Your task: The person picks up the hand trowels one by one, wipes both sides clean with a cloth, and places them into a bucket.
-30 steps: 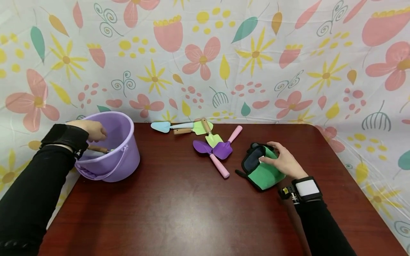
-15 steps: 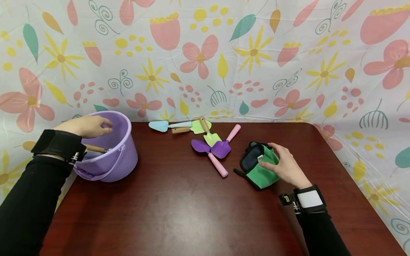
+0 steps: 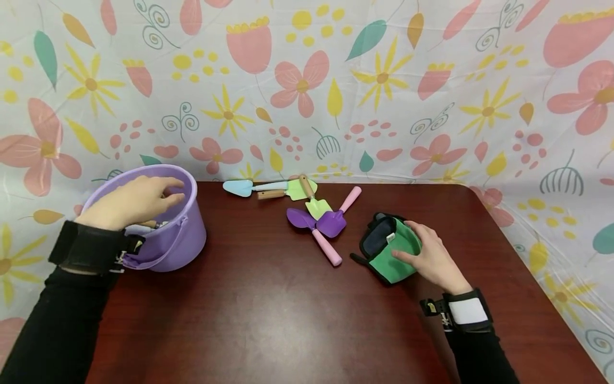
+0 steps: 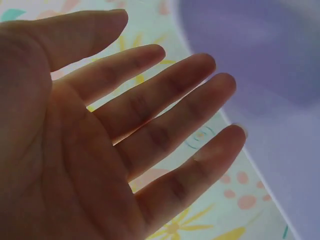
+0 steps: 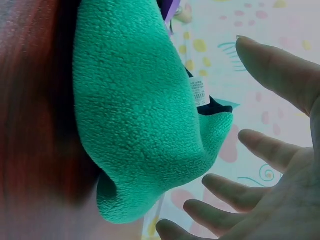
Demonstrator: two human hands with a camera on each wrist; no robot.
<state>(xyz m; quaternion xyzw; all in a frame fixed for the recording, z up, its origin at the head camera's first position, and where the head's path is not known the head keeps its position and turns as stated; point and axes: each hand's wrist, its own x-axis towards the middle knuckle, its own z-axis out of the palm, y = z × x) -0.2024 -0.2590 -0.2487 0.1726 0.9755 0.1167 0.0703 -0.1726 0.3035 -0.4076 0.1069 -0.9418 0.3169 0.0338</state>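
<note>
Over the near left side of the purple bucket [image 3: 184, 242] hovers my left hand [image 3: 127, 205], holding nothing. In the left wrist view this left hand [image 4: 115, 135] shows a bare palm with fingers spread, and the bucket [image 4: 280, 145] lies beyond its fingertips. Part of a wooden-handled tool [image 3: 147, 224] shows inside the bucket. On the table, a green fleece pouch [image 3: 395, 261] with black trim and a dark lining lies gaping. My right hand [image 3: 434, 258] is beside it, thumb and fingers apart. The right wrist view shows the pouch [image 5: 135, 100] with a white label [image 5: 199, 92].
Several small trowels lie at the back middle: a light blue trowel [image 3: 237, 188], a green trowel [image 3: 318, 209] with a wooden handle, and purple scoops [image 3: 332, 224] with pink handles. A flowered cloth [image 3: 307, 96] hangs behind the brown table [image 3: 268, 320].
My left hand has risen out of the bucket, its fingers loosening, and shifted slightly right. My right hand has drawn back a little from the pouch, uncovering its label.
</note>
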